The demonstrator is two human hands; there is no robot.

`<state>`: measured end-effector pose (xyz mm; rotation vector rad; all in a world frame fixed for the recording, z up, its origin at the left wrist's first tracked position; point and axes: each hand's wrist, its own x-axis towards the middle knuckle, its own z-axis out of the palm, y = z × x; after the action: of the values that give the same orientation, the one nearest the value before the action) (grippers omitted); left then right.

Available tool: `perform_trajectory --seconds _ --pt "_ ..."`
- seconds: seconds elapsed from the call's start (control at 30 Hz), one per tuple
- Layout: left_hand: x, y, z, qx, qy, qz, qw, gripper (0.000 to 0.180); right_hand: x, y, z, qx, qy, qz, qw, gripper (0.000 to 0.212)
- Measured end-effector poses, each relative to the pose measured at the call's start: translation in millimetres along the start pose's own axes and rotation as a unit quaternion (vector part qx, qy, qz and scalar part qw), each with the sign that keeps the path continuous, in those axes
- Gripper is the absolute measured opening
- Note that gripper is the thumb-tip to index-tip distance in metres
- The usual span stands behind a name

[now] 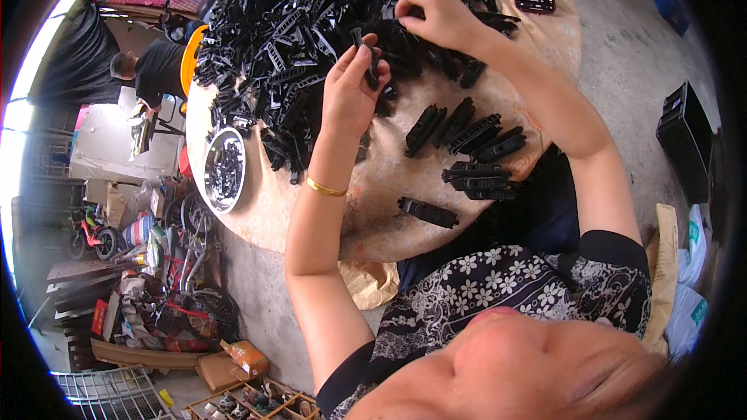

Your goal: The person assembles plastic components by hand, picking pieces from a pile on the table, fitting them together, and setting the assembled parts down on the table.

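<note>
Left grip (354,85) clamps a black plastic piece (366,50) (right grip (436,19) pinches into the pile (311,23)).

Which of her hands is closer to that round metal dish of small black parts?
Left. The left hand is up and to the right of the round metal dish, holding a black piece; the right hand reaches farther off, into the pile.
</note>
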<state>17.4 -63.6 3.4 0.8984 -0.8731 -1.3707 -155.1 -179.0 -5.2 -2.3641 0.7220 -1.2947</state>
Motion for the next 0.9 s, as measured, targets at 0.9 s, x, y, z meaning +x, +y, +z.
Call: perform_trajectory --seconds 0.9 --pt "-6 6 8 0.258 0.09 0.172 0.946 0.031 -13 -48 3 -0.039 0.014 -0.202 0.979 0.043"
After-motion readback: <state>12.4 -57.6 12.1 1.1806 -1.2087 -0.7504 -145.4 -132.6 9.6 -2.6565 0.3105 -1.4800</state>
